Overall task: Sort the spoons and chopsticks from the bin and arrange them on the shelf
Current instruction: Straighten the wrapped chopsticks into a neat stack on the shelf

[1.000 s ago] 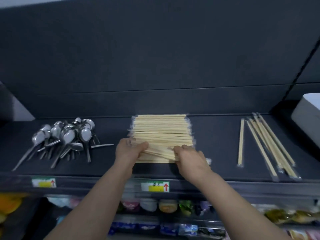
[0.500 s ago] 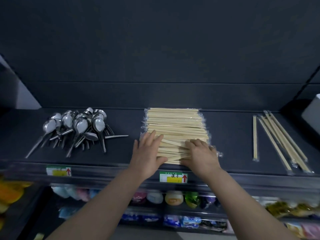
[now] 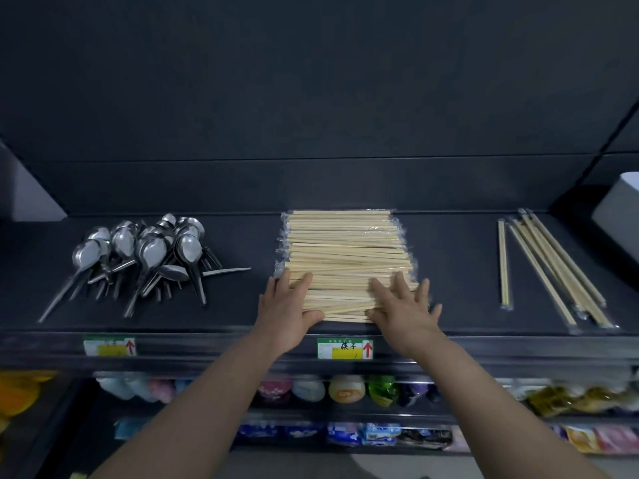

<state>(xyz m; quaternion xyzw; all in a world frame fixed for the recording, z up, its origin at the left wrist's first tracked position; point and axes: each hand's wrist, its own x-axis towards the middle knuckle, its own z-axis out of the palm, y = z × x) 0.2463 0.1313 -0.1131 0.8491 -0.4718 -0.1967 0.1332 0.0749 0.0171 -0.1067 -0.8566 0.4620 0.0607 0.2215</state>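
Both the left hand (image 3: 287, 311) and right hand (image 3: 403, 311) press flat, fingers spread, squaring the chopsticks (image 3: 345, 257) on the shelf (image 3: 460, 271); next likely more sorting from the unseen bin.

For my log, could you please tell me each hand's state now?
Left hand: open, flat on the chopstick stack.
Right hand: open, flat on the same stack.

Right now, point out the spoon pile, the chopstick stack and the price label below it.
spoon pile (image 3: 153, 252), head view, spoon bowl.
chopstick stack (image 3: 345, 243), head view, top middle.
price label (image 3: 345, 351), head view, yellow patch.
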